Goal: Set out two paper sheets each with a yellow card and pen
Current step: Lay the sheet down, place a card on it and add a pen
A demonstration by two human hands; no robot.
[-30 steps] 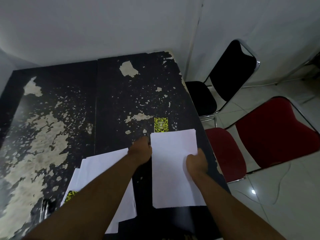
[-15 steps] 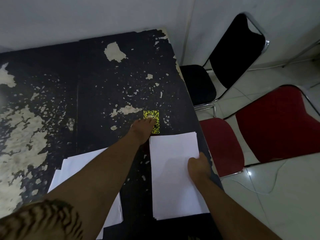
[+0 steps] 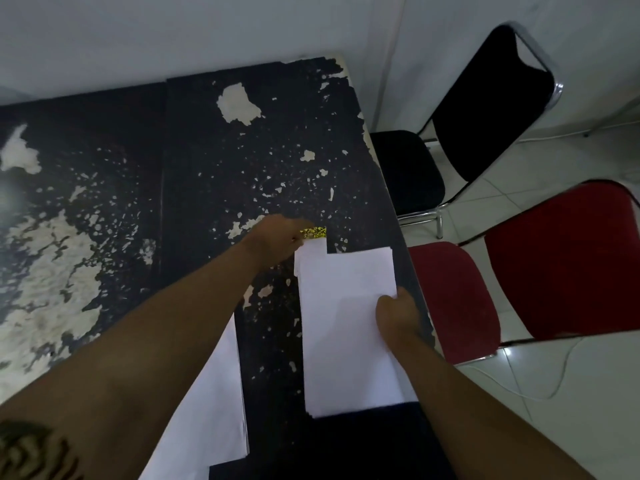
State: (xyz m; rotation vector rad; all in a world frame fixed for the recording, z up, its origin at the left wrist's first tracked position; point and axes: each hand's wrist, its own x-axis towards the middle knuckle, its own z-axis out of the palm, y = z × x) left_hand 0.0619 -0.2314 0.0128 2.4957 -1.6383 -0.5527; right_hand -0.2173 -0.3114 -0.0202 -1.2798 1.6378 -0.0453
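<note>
A white paper sheet [image 3: 343, 327] lies near the right edge of the black table [image 3: 277, 140]. My right hand [image 3: 398, 313] grips the sheet's right edge, thumb on top. Just past the sheet's far left corner my left hand [image 3: 280, 237] pinches the yellow patterned card [image 3: 314, 232]. The card is tipped up, so only a thin yellow strip shows, with a white face below it. A second pile of white sheets [image 3: 214, 393] lies to the left, partly hidden under my left forearm. No pen is in view.
The table top is worn, with pale patches of peeled paint. A black chair [image 3: 485, 109] and a red chair [image 3: 554, 265] stand close to the table's right edge. A white cable [image 3: 540, 393] runs over the tiled floor. A wall closes off the table's far side.
My left hand moved forward from the sheet's far left corner to the yellow card and took hold of it. The card went from flat to tipped up. My right hand stayed on the sheet's edge.
</note>
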